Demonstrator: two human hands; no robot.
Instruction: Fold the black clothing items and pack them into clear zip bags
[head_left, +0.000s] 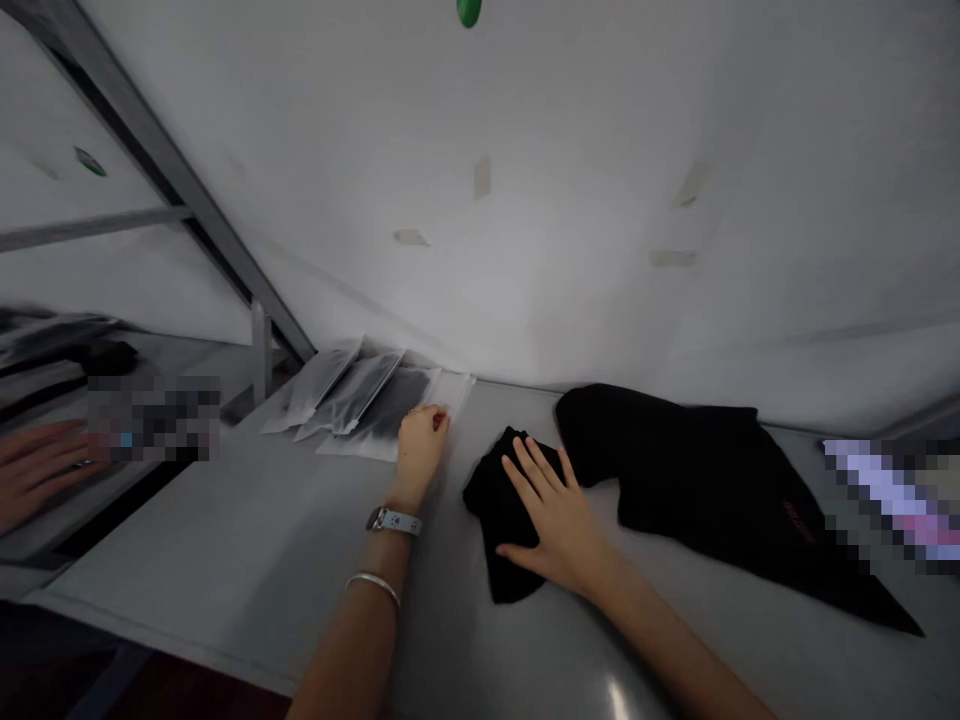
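Note:
My left hand (424,446), wearing a watch band and a bangle at the wrist, is closed at the right end of a row of frosted plastic bags (381,432). Its fingers are pinched on the pale edge of the last bag (454,392); the exact grip is partly hidden. Flat on a small folded black garment (504,560), my right hand (559,520) rests with its fingers spread. Right beside it lies a larger black garment (690,475), spread out, with small red lettering near its right end.
The grey table (247,570) meets a white wall (570,200) with bits of tape on it. A metal frame (180,190) rises at the left. Beyond it, another person's hand (41,470) is over a neighbouring table. Blurred-out items lie at the far right.

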